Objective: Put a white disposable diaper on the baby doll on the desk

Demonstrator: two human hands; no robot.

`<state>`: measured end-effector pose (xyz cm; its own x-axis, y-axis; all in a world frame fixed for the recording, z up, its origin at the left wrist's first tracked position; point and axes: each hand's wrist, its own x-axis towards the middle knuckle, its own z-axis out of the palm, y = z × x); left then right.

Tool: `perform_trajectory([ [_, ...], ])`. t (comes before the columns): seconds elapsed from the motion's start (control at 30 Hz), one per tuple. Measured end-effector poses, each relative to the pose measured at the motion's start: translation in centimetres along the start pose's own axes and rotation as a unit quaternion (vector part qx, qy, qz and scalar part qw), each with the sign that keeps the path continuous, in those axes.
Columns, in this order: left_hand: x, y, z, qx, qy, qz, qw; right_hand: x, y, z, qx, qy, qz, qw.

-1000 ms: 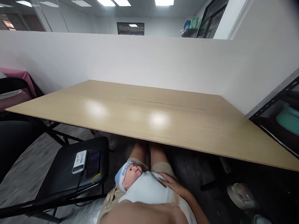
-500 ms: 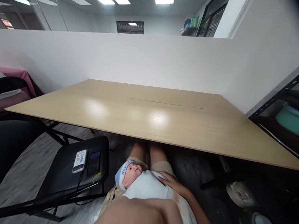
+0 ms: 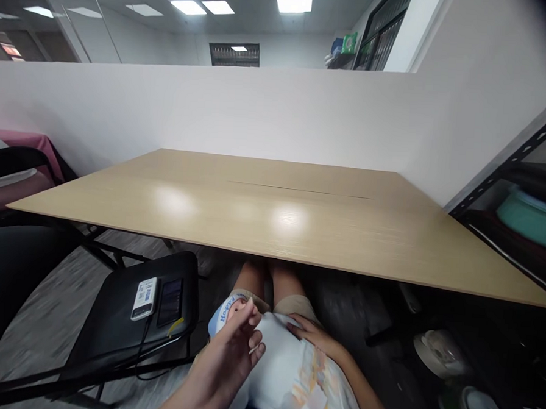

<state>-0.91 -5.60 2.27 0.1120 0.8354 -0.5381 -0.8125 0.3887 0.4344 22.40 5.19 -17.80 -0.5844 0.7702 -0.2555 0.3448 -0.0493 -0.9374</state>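
Observation:
A baby doll point(image 3: 237, 307) in a blue and white cap point(image 3: 222, 313) lies across my lap, its body under white cloth point(image 3: 277, 345). My left hand point(image 3: 228, 355) hovers over the doll's head and chest, hiding much of the face. Its fingers are curled inward and the thumb lies close to the index finger; I see nothing in them. On the far side, my right hand point(image 3: 311, 333) lies flat on the white cloth, fingers slightly spread. Nearer my body the cloth has a pale orange print point(image 3: 315, 377).
A wooden table point(image 3: 272, 210) spans the view ahead, over my knees. A black chair point(image 3: 106, 318) at left bears a white device point(image 3: 145, 298) and a dark phone-like device point(image 3: 171, 303). Shelving point(image 3: 508, 159) with a teal container point(image 3: 533, 218) stands right. Bowl-like items point(image 3: 441, 354) sit lower right.
My left arm, earlier bent across the bottom of the view, has swung forward, bringing the hand up over the doll's face. My right hand stays on the cloth.

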Motion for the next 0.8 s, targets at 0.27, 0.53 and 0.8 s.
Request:
perform_trajectory([
  [0.27,2.5,-0.7,-2.3,-0.016,0.06,0.014,0.998,0.2,0.5,-0.1,0.018,-0.014,0.013,1.0],
  [0.53,2.8,-1.4,-1.9,0.01,0.087,0.071,0.994,0.2,0.3,-0.2,0.008,-0.002,0.023,1.0],
  [0.8,2.6,-2.2,-3.2,0.083,0.085,0.18,0.976,0.2,-0.1,0.0,-0.013,0.005,-0.003,1.0],
])
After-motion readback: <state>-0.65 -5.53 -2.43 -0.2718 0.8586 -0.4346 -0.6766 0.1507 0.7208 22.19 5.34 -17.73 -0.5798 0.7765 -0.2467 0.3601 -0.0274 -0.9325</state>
